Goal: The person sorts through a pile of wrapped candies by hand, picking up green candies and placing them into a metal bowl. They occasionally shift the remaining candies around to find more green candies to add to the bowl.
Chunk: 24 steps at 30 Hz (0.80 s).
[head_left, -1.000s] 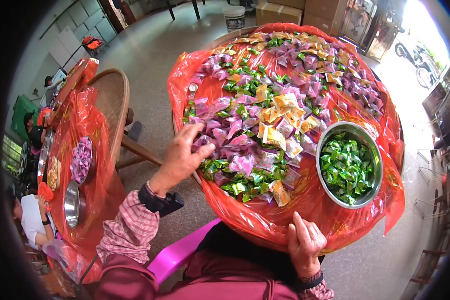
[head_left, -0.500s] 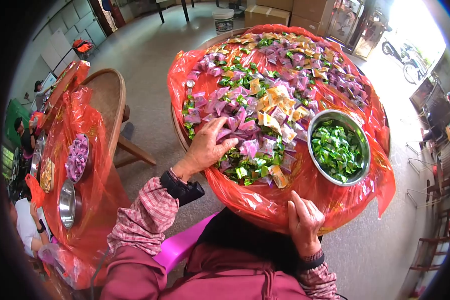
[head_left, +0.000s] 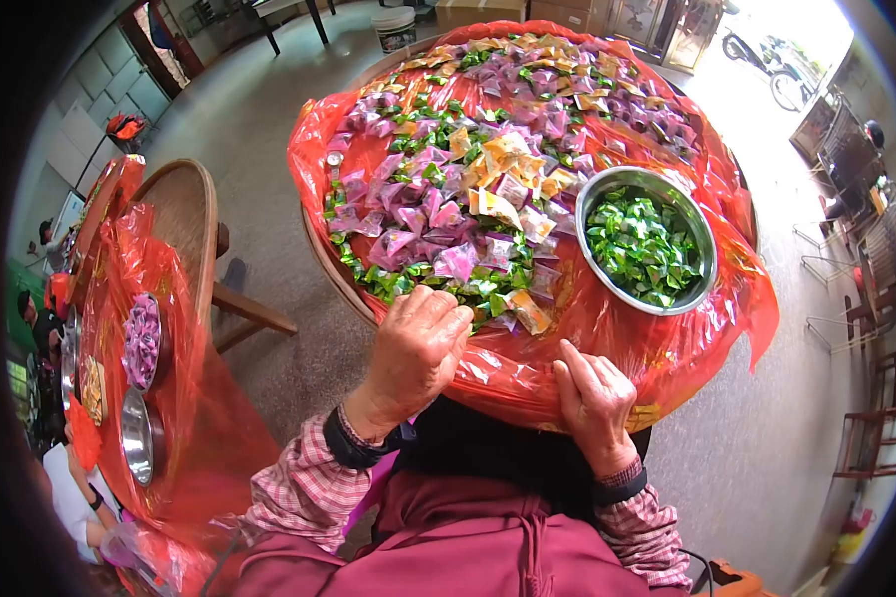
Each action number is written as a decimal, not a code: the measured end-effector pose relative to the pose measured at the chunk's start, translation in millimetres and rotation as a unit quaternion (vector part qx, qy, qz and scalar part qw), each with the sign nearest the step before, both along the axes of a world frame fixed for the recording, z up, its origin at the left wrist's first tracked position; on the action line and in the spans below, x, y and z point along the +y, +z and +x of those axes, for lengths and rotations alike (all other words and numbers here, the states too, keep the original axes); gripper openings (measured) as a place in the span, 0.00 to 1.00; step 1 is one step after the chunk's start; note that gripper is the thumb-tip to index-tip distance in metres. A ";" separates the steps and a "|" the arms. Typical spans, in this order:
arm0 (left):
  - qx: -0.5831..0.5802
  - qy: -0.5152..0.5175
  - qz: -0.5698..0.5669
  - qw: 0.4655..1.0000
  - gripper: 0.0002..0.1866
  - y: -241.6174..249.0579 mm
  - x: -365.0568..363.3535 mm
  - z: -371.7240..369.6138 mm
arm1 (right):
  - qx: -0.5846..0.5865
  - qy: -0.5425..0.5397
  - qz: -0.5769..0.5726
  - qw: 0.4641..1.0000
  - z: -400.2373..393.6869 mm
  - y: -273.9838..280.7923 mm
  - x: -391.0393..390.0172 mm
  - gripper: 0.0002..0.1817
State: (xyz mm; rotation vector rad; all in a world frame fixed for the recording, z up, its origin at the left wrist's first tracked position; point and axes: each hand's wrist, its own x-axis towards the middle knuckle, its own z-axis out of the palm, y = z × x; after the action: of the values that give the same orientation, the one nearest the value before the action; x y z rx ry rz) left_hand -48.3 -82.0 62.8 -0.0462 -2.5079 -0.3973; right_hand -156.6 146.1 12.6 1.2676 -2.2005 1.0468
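My left hand is closed, fingers curled together, above the near edge of the round table; whatever it may hold is hidden. My right hand rests by the red plastic sheet at the table's near edge, thumb and fingers pressed together, contents not visible. Beyond my hands lies a wide pile of small packets: purple packets, green packets and yellow packets. One yellow-orange packet lies near the front. To the right stands a steel bowl filled with green packets.
A wristwatch lies at the table's left rim. On the left, another table covered in red plastic bears a bowl of purple packets and a steel bowl. People sit beyond it, including a forearm. Chairs line the right wall.
My left hand has drawn back from the purple packets toward me and closed. My right hand has stayed by the table edge. The view has shifted slightly.
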 end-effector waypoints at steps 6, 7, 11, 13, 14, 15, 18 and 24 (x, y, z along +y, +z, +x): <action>-0.085 0.093 0.052 0.991 0.17 -25.1 -0.1 -8.9 | 0.007 0.004 0.003 1.000 -1.4 -3.3 1.6 0.18; -0.091 0.091 0.051 0.990 0.17 -23.8 0.3 -10.4 | 0.001 0.001 0.002 1.000 -1.2 -3.4 2.0 0.18; -0.114 0.105 0.029 0.987 0.16 -19.2 1.3 -16.2 | 0.003 0.006 0.013 1.000 -2.0 -3.1 2.7 0.19; -0.125 0.113 0.018 0.985 0.15 -21.1 -0.4 -18.2 | 0.003 0.006 0.013 1.000 -3.1 -2.3 2.8 0.19; -0.126 0.116 0.020 0.985 0.15 -22.4 -1.8 -18.7 | 0.007 0.010 0.015 1.000 -3.2 -1.5 2.9 0.19; -0.126 0.119 0.021 0.985 0.14 -23.6 -2.5 -19.5 | 0.011 0.013 0.017 1.000 -3.5 -1.3 3.1 0.19; -0.096 0.116 0.058 0.987 0.12 -22.7 -3.0 -20.8 | 0.011 0.019 0.016 1.000 -4.7 -2.6 3.4 0.20; -0.059 0.126 0.199 0.970 0.11 -8.4 -6.5 -17.2 | 0.006 0.022 0.027 0.999 -5.3 -0.3 4.0 0.20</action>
State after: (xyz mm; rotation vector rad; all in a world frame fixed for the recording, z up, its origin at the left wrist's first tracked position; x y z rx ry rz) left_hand -65.6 -88.6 54.4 0.4608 -2.4595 -0.8046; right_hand -161.9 150.1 12.3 1.3476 -2.2145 1.0006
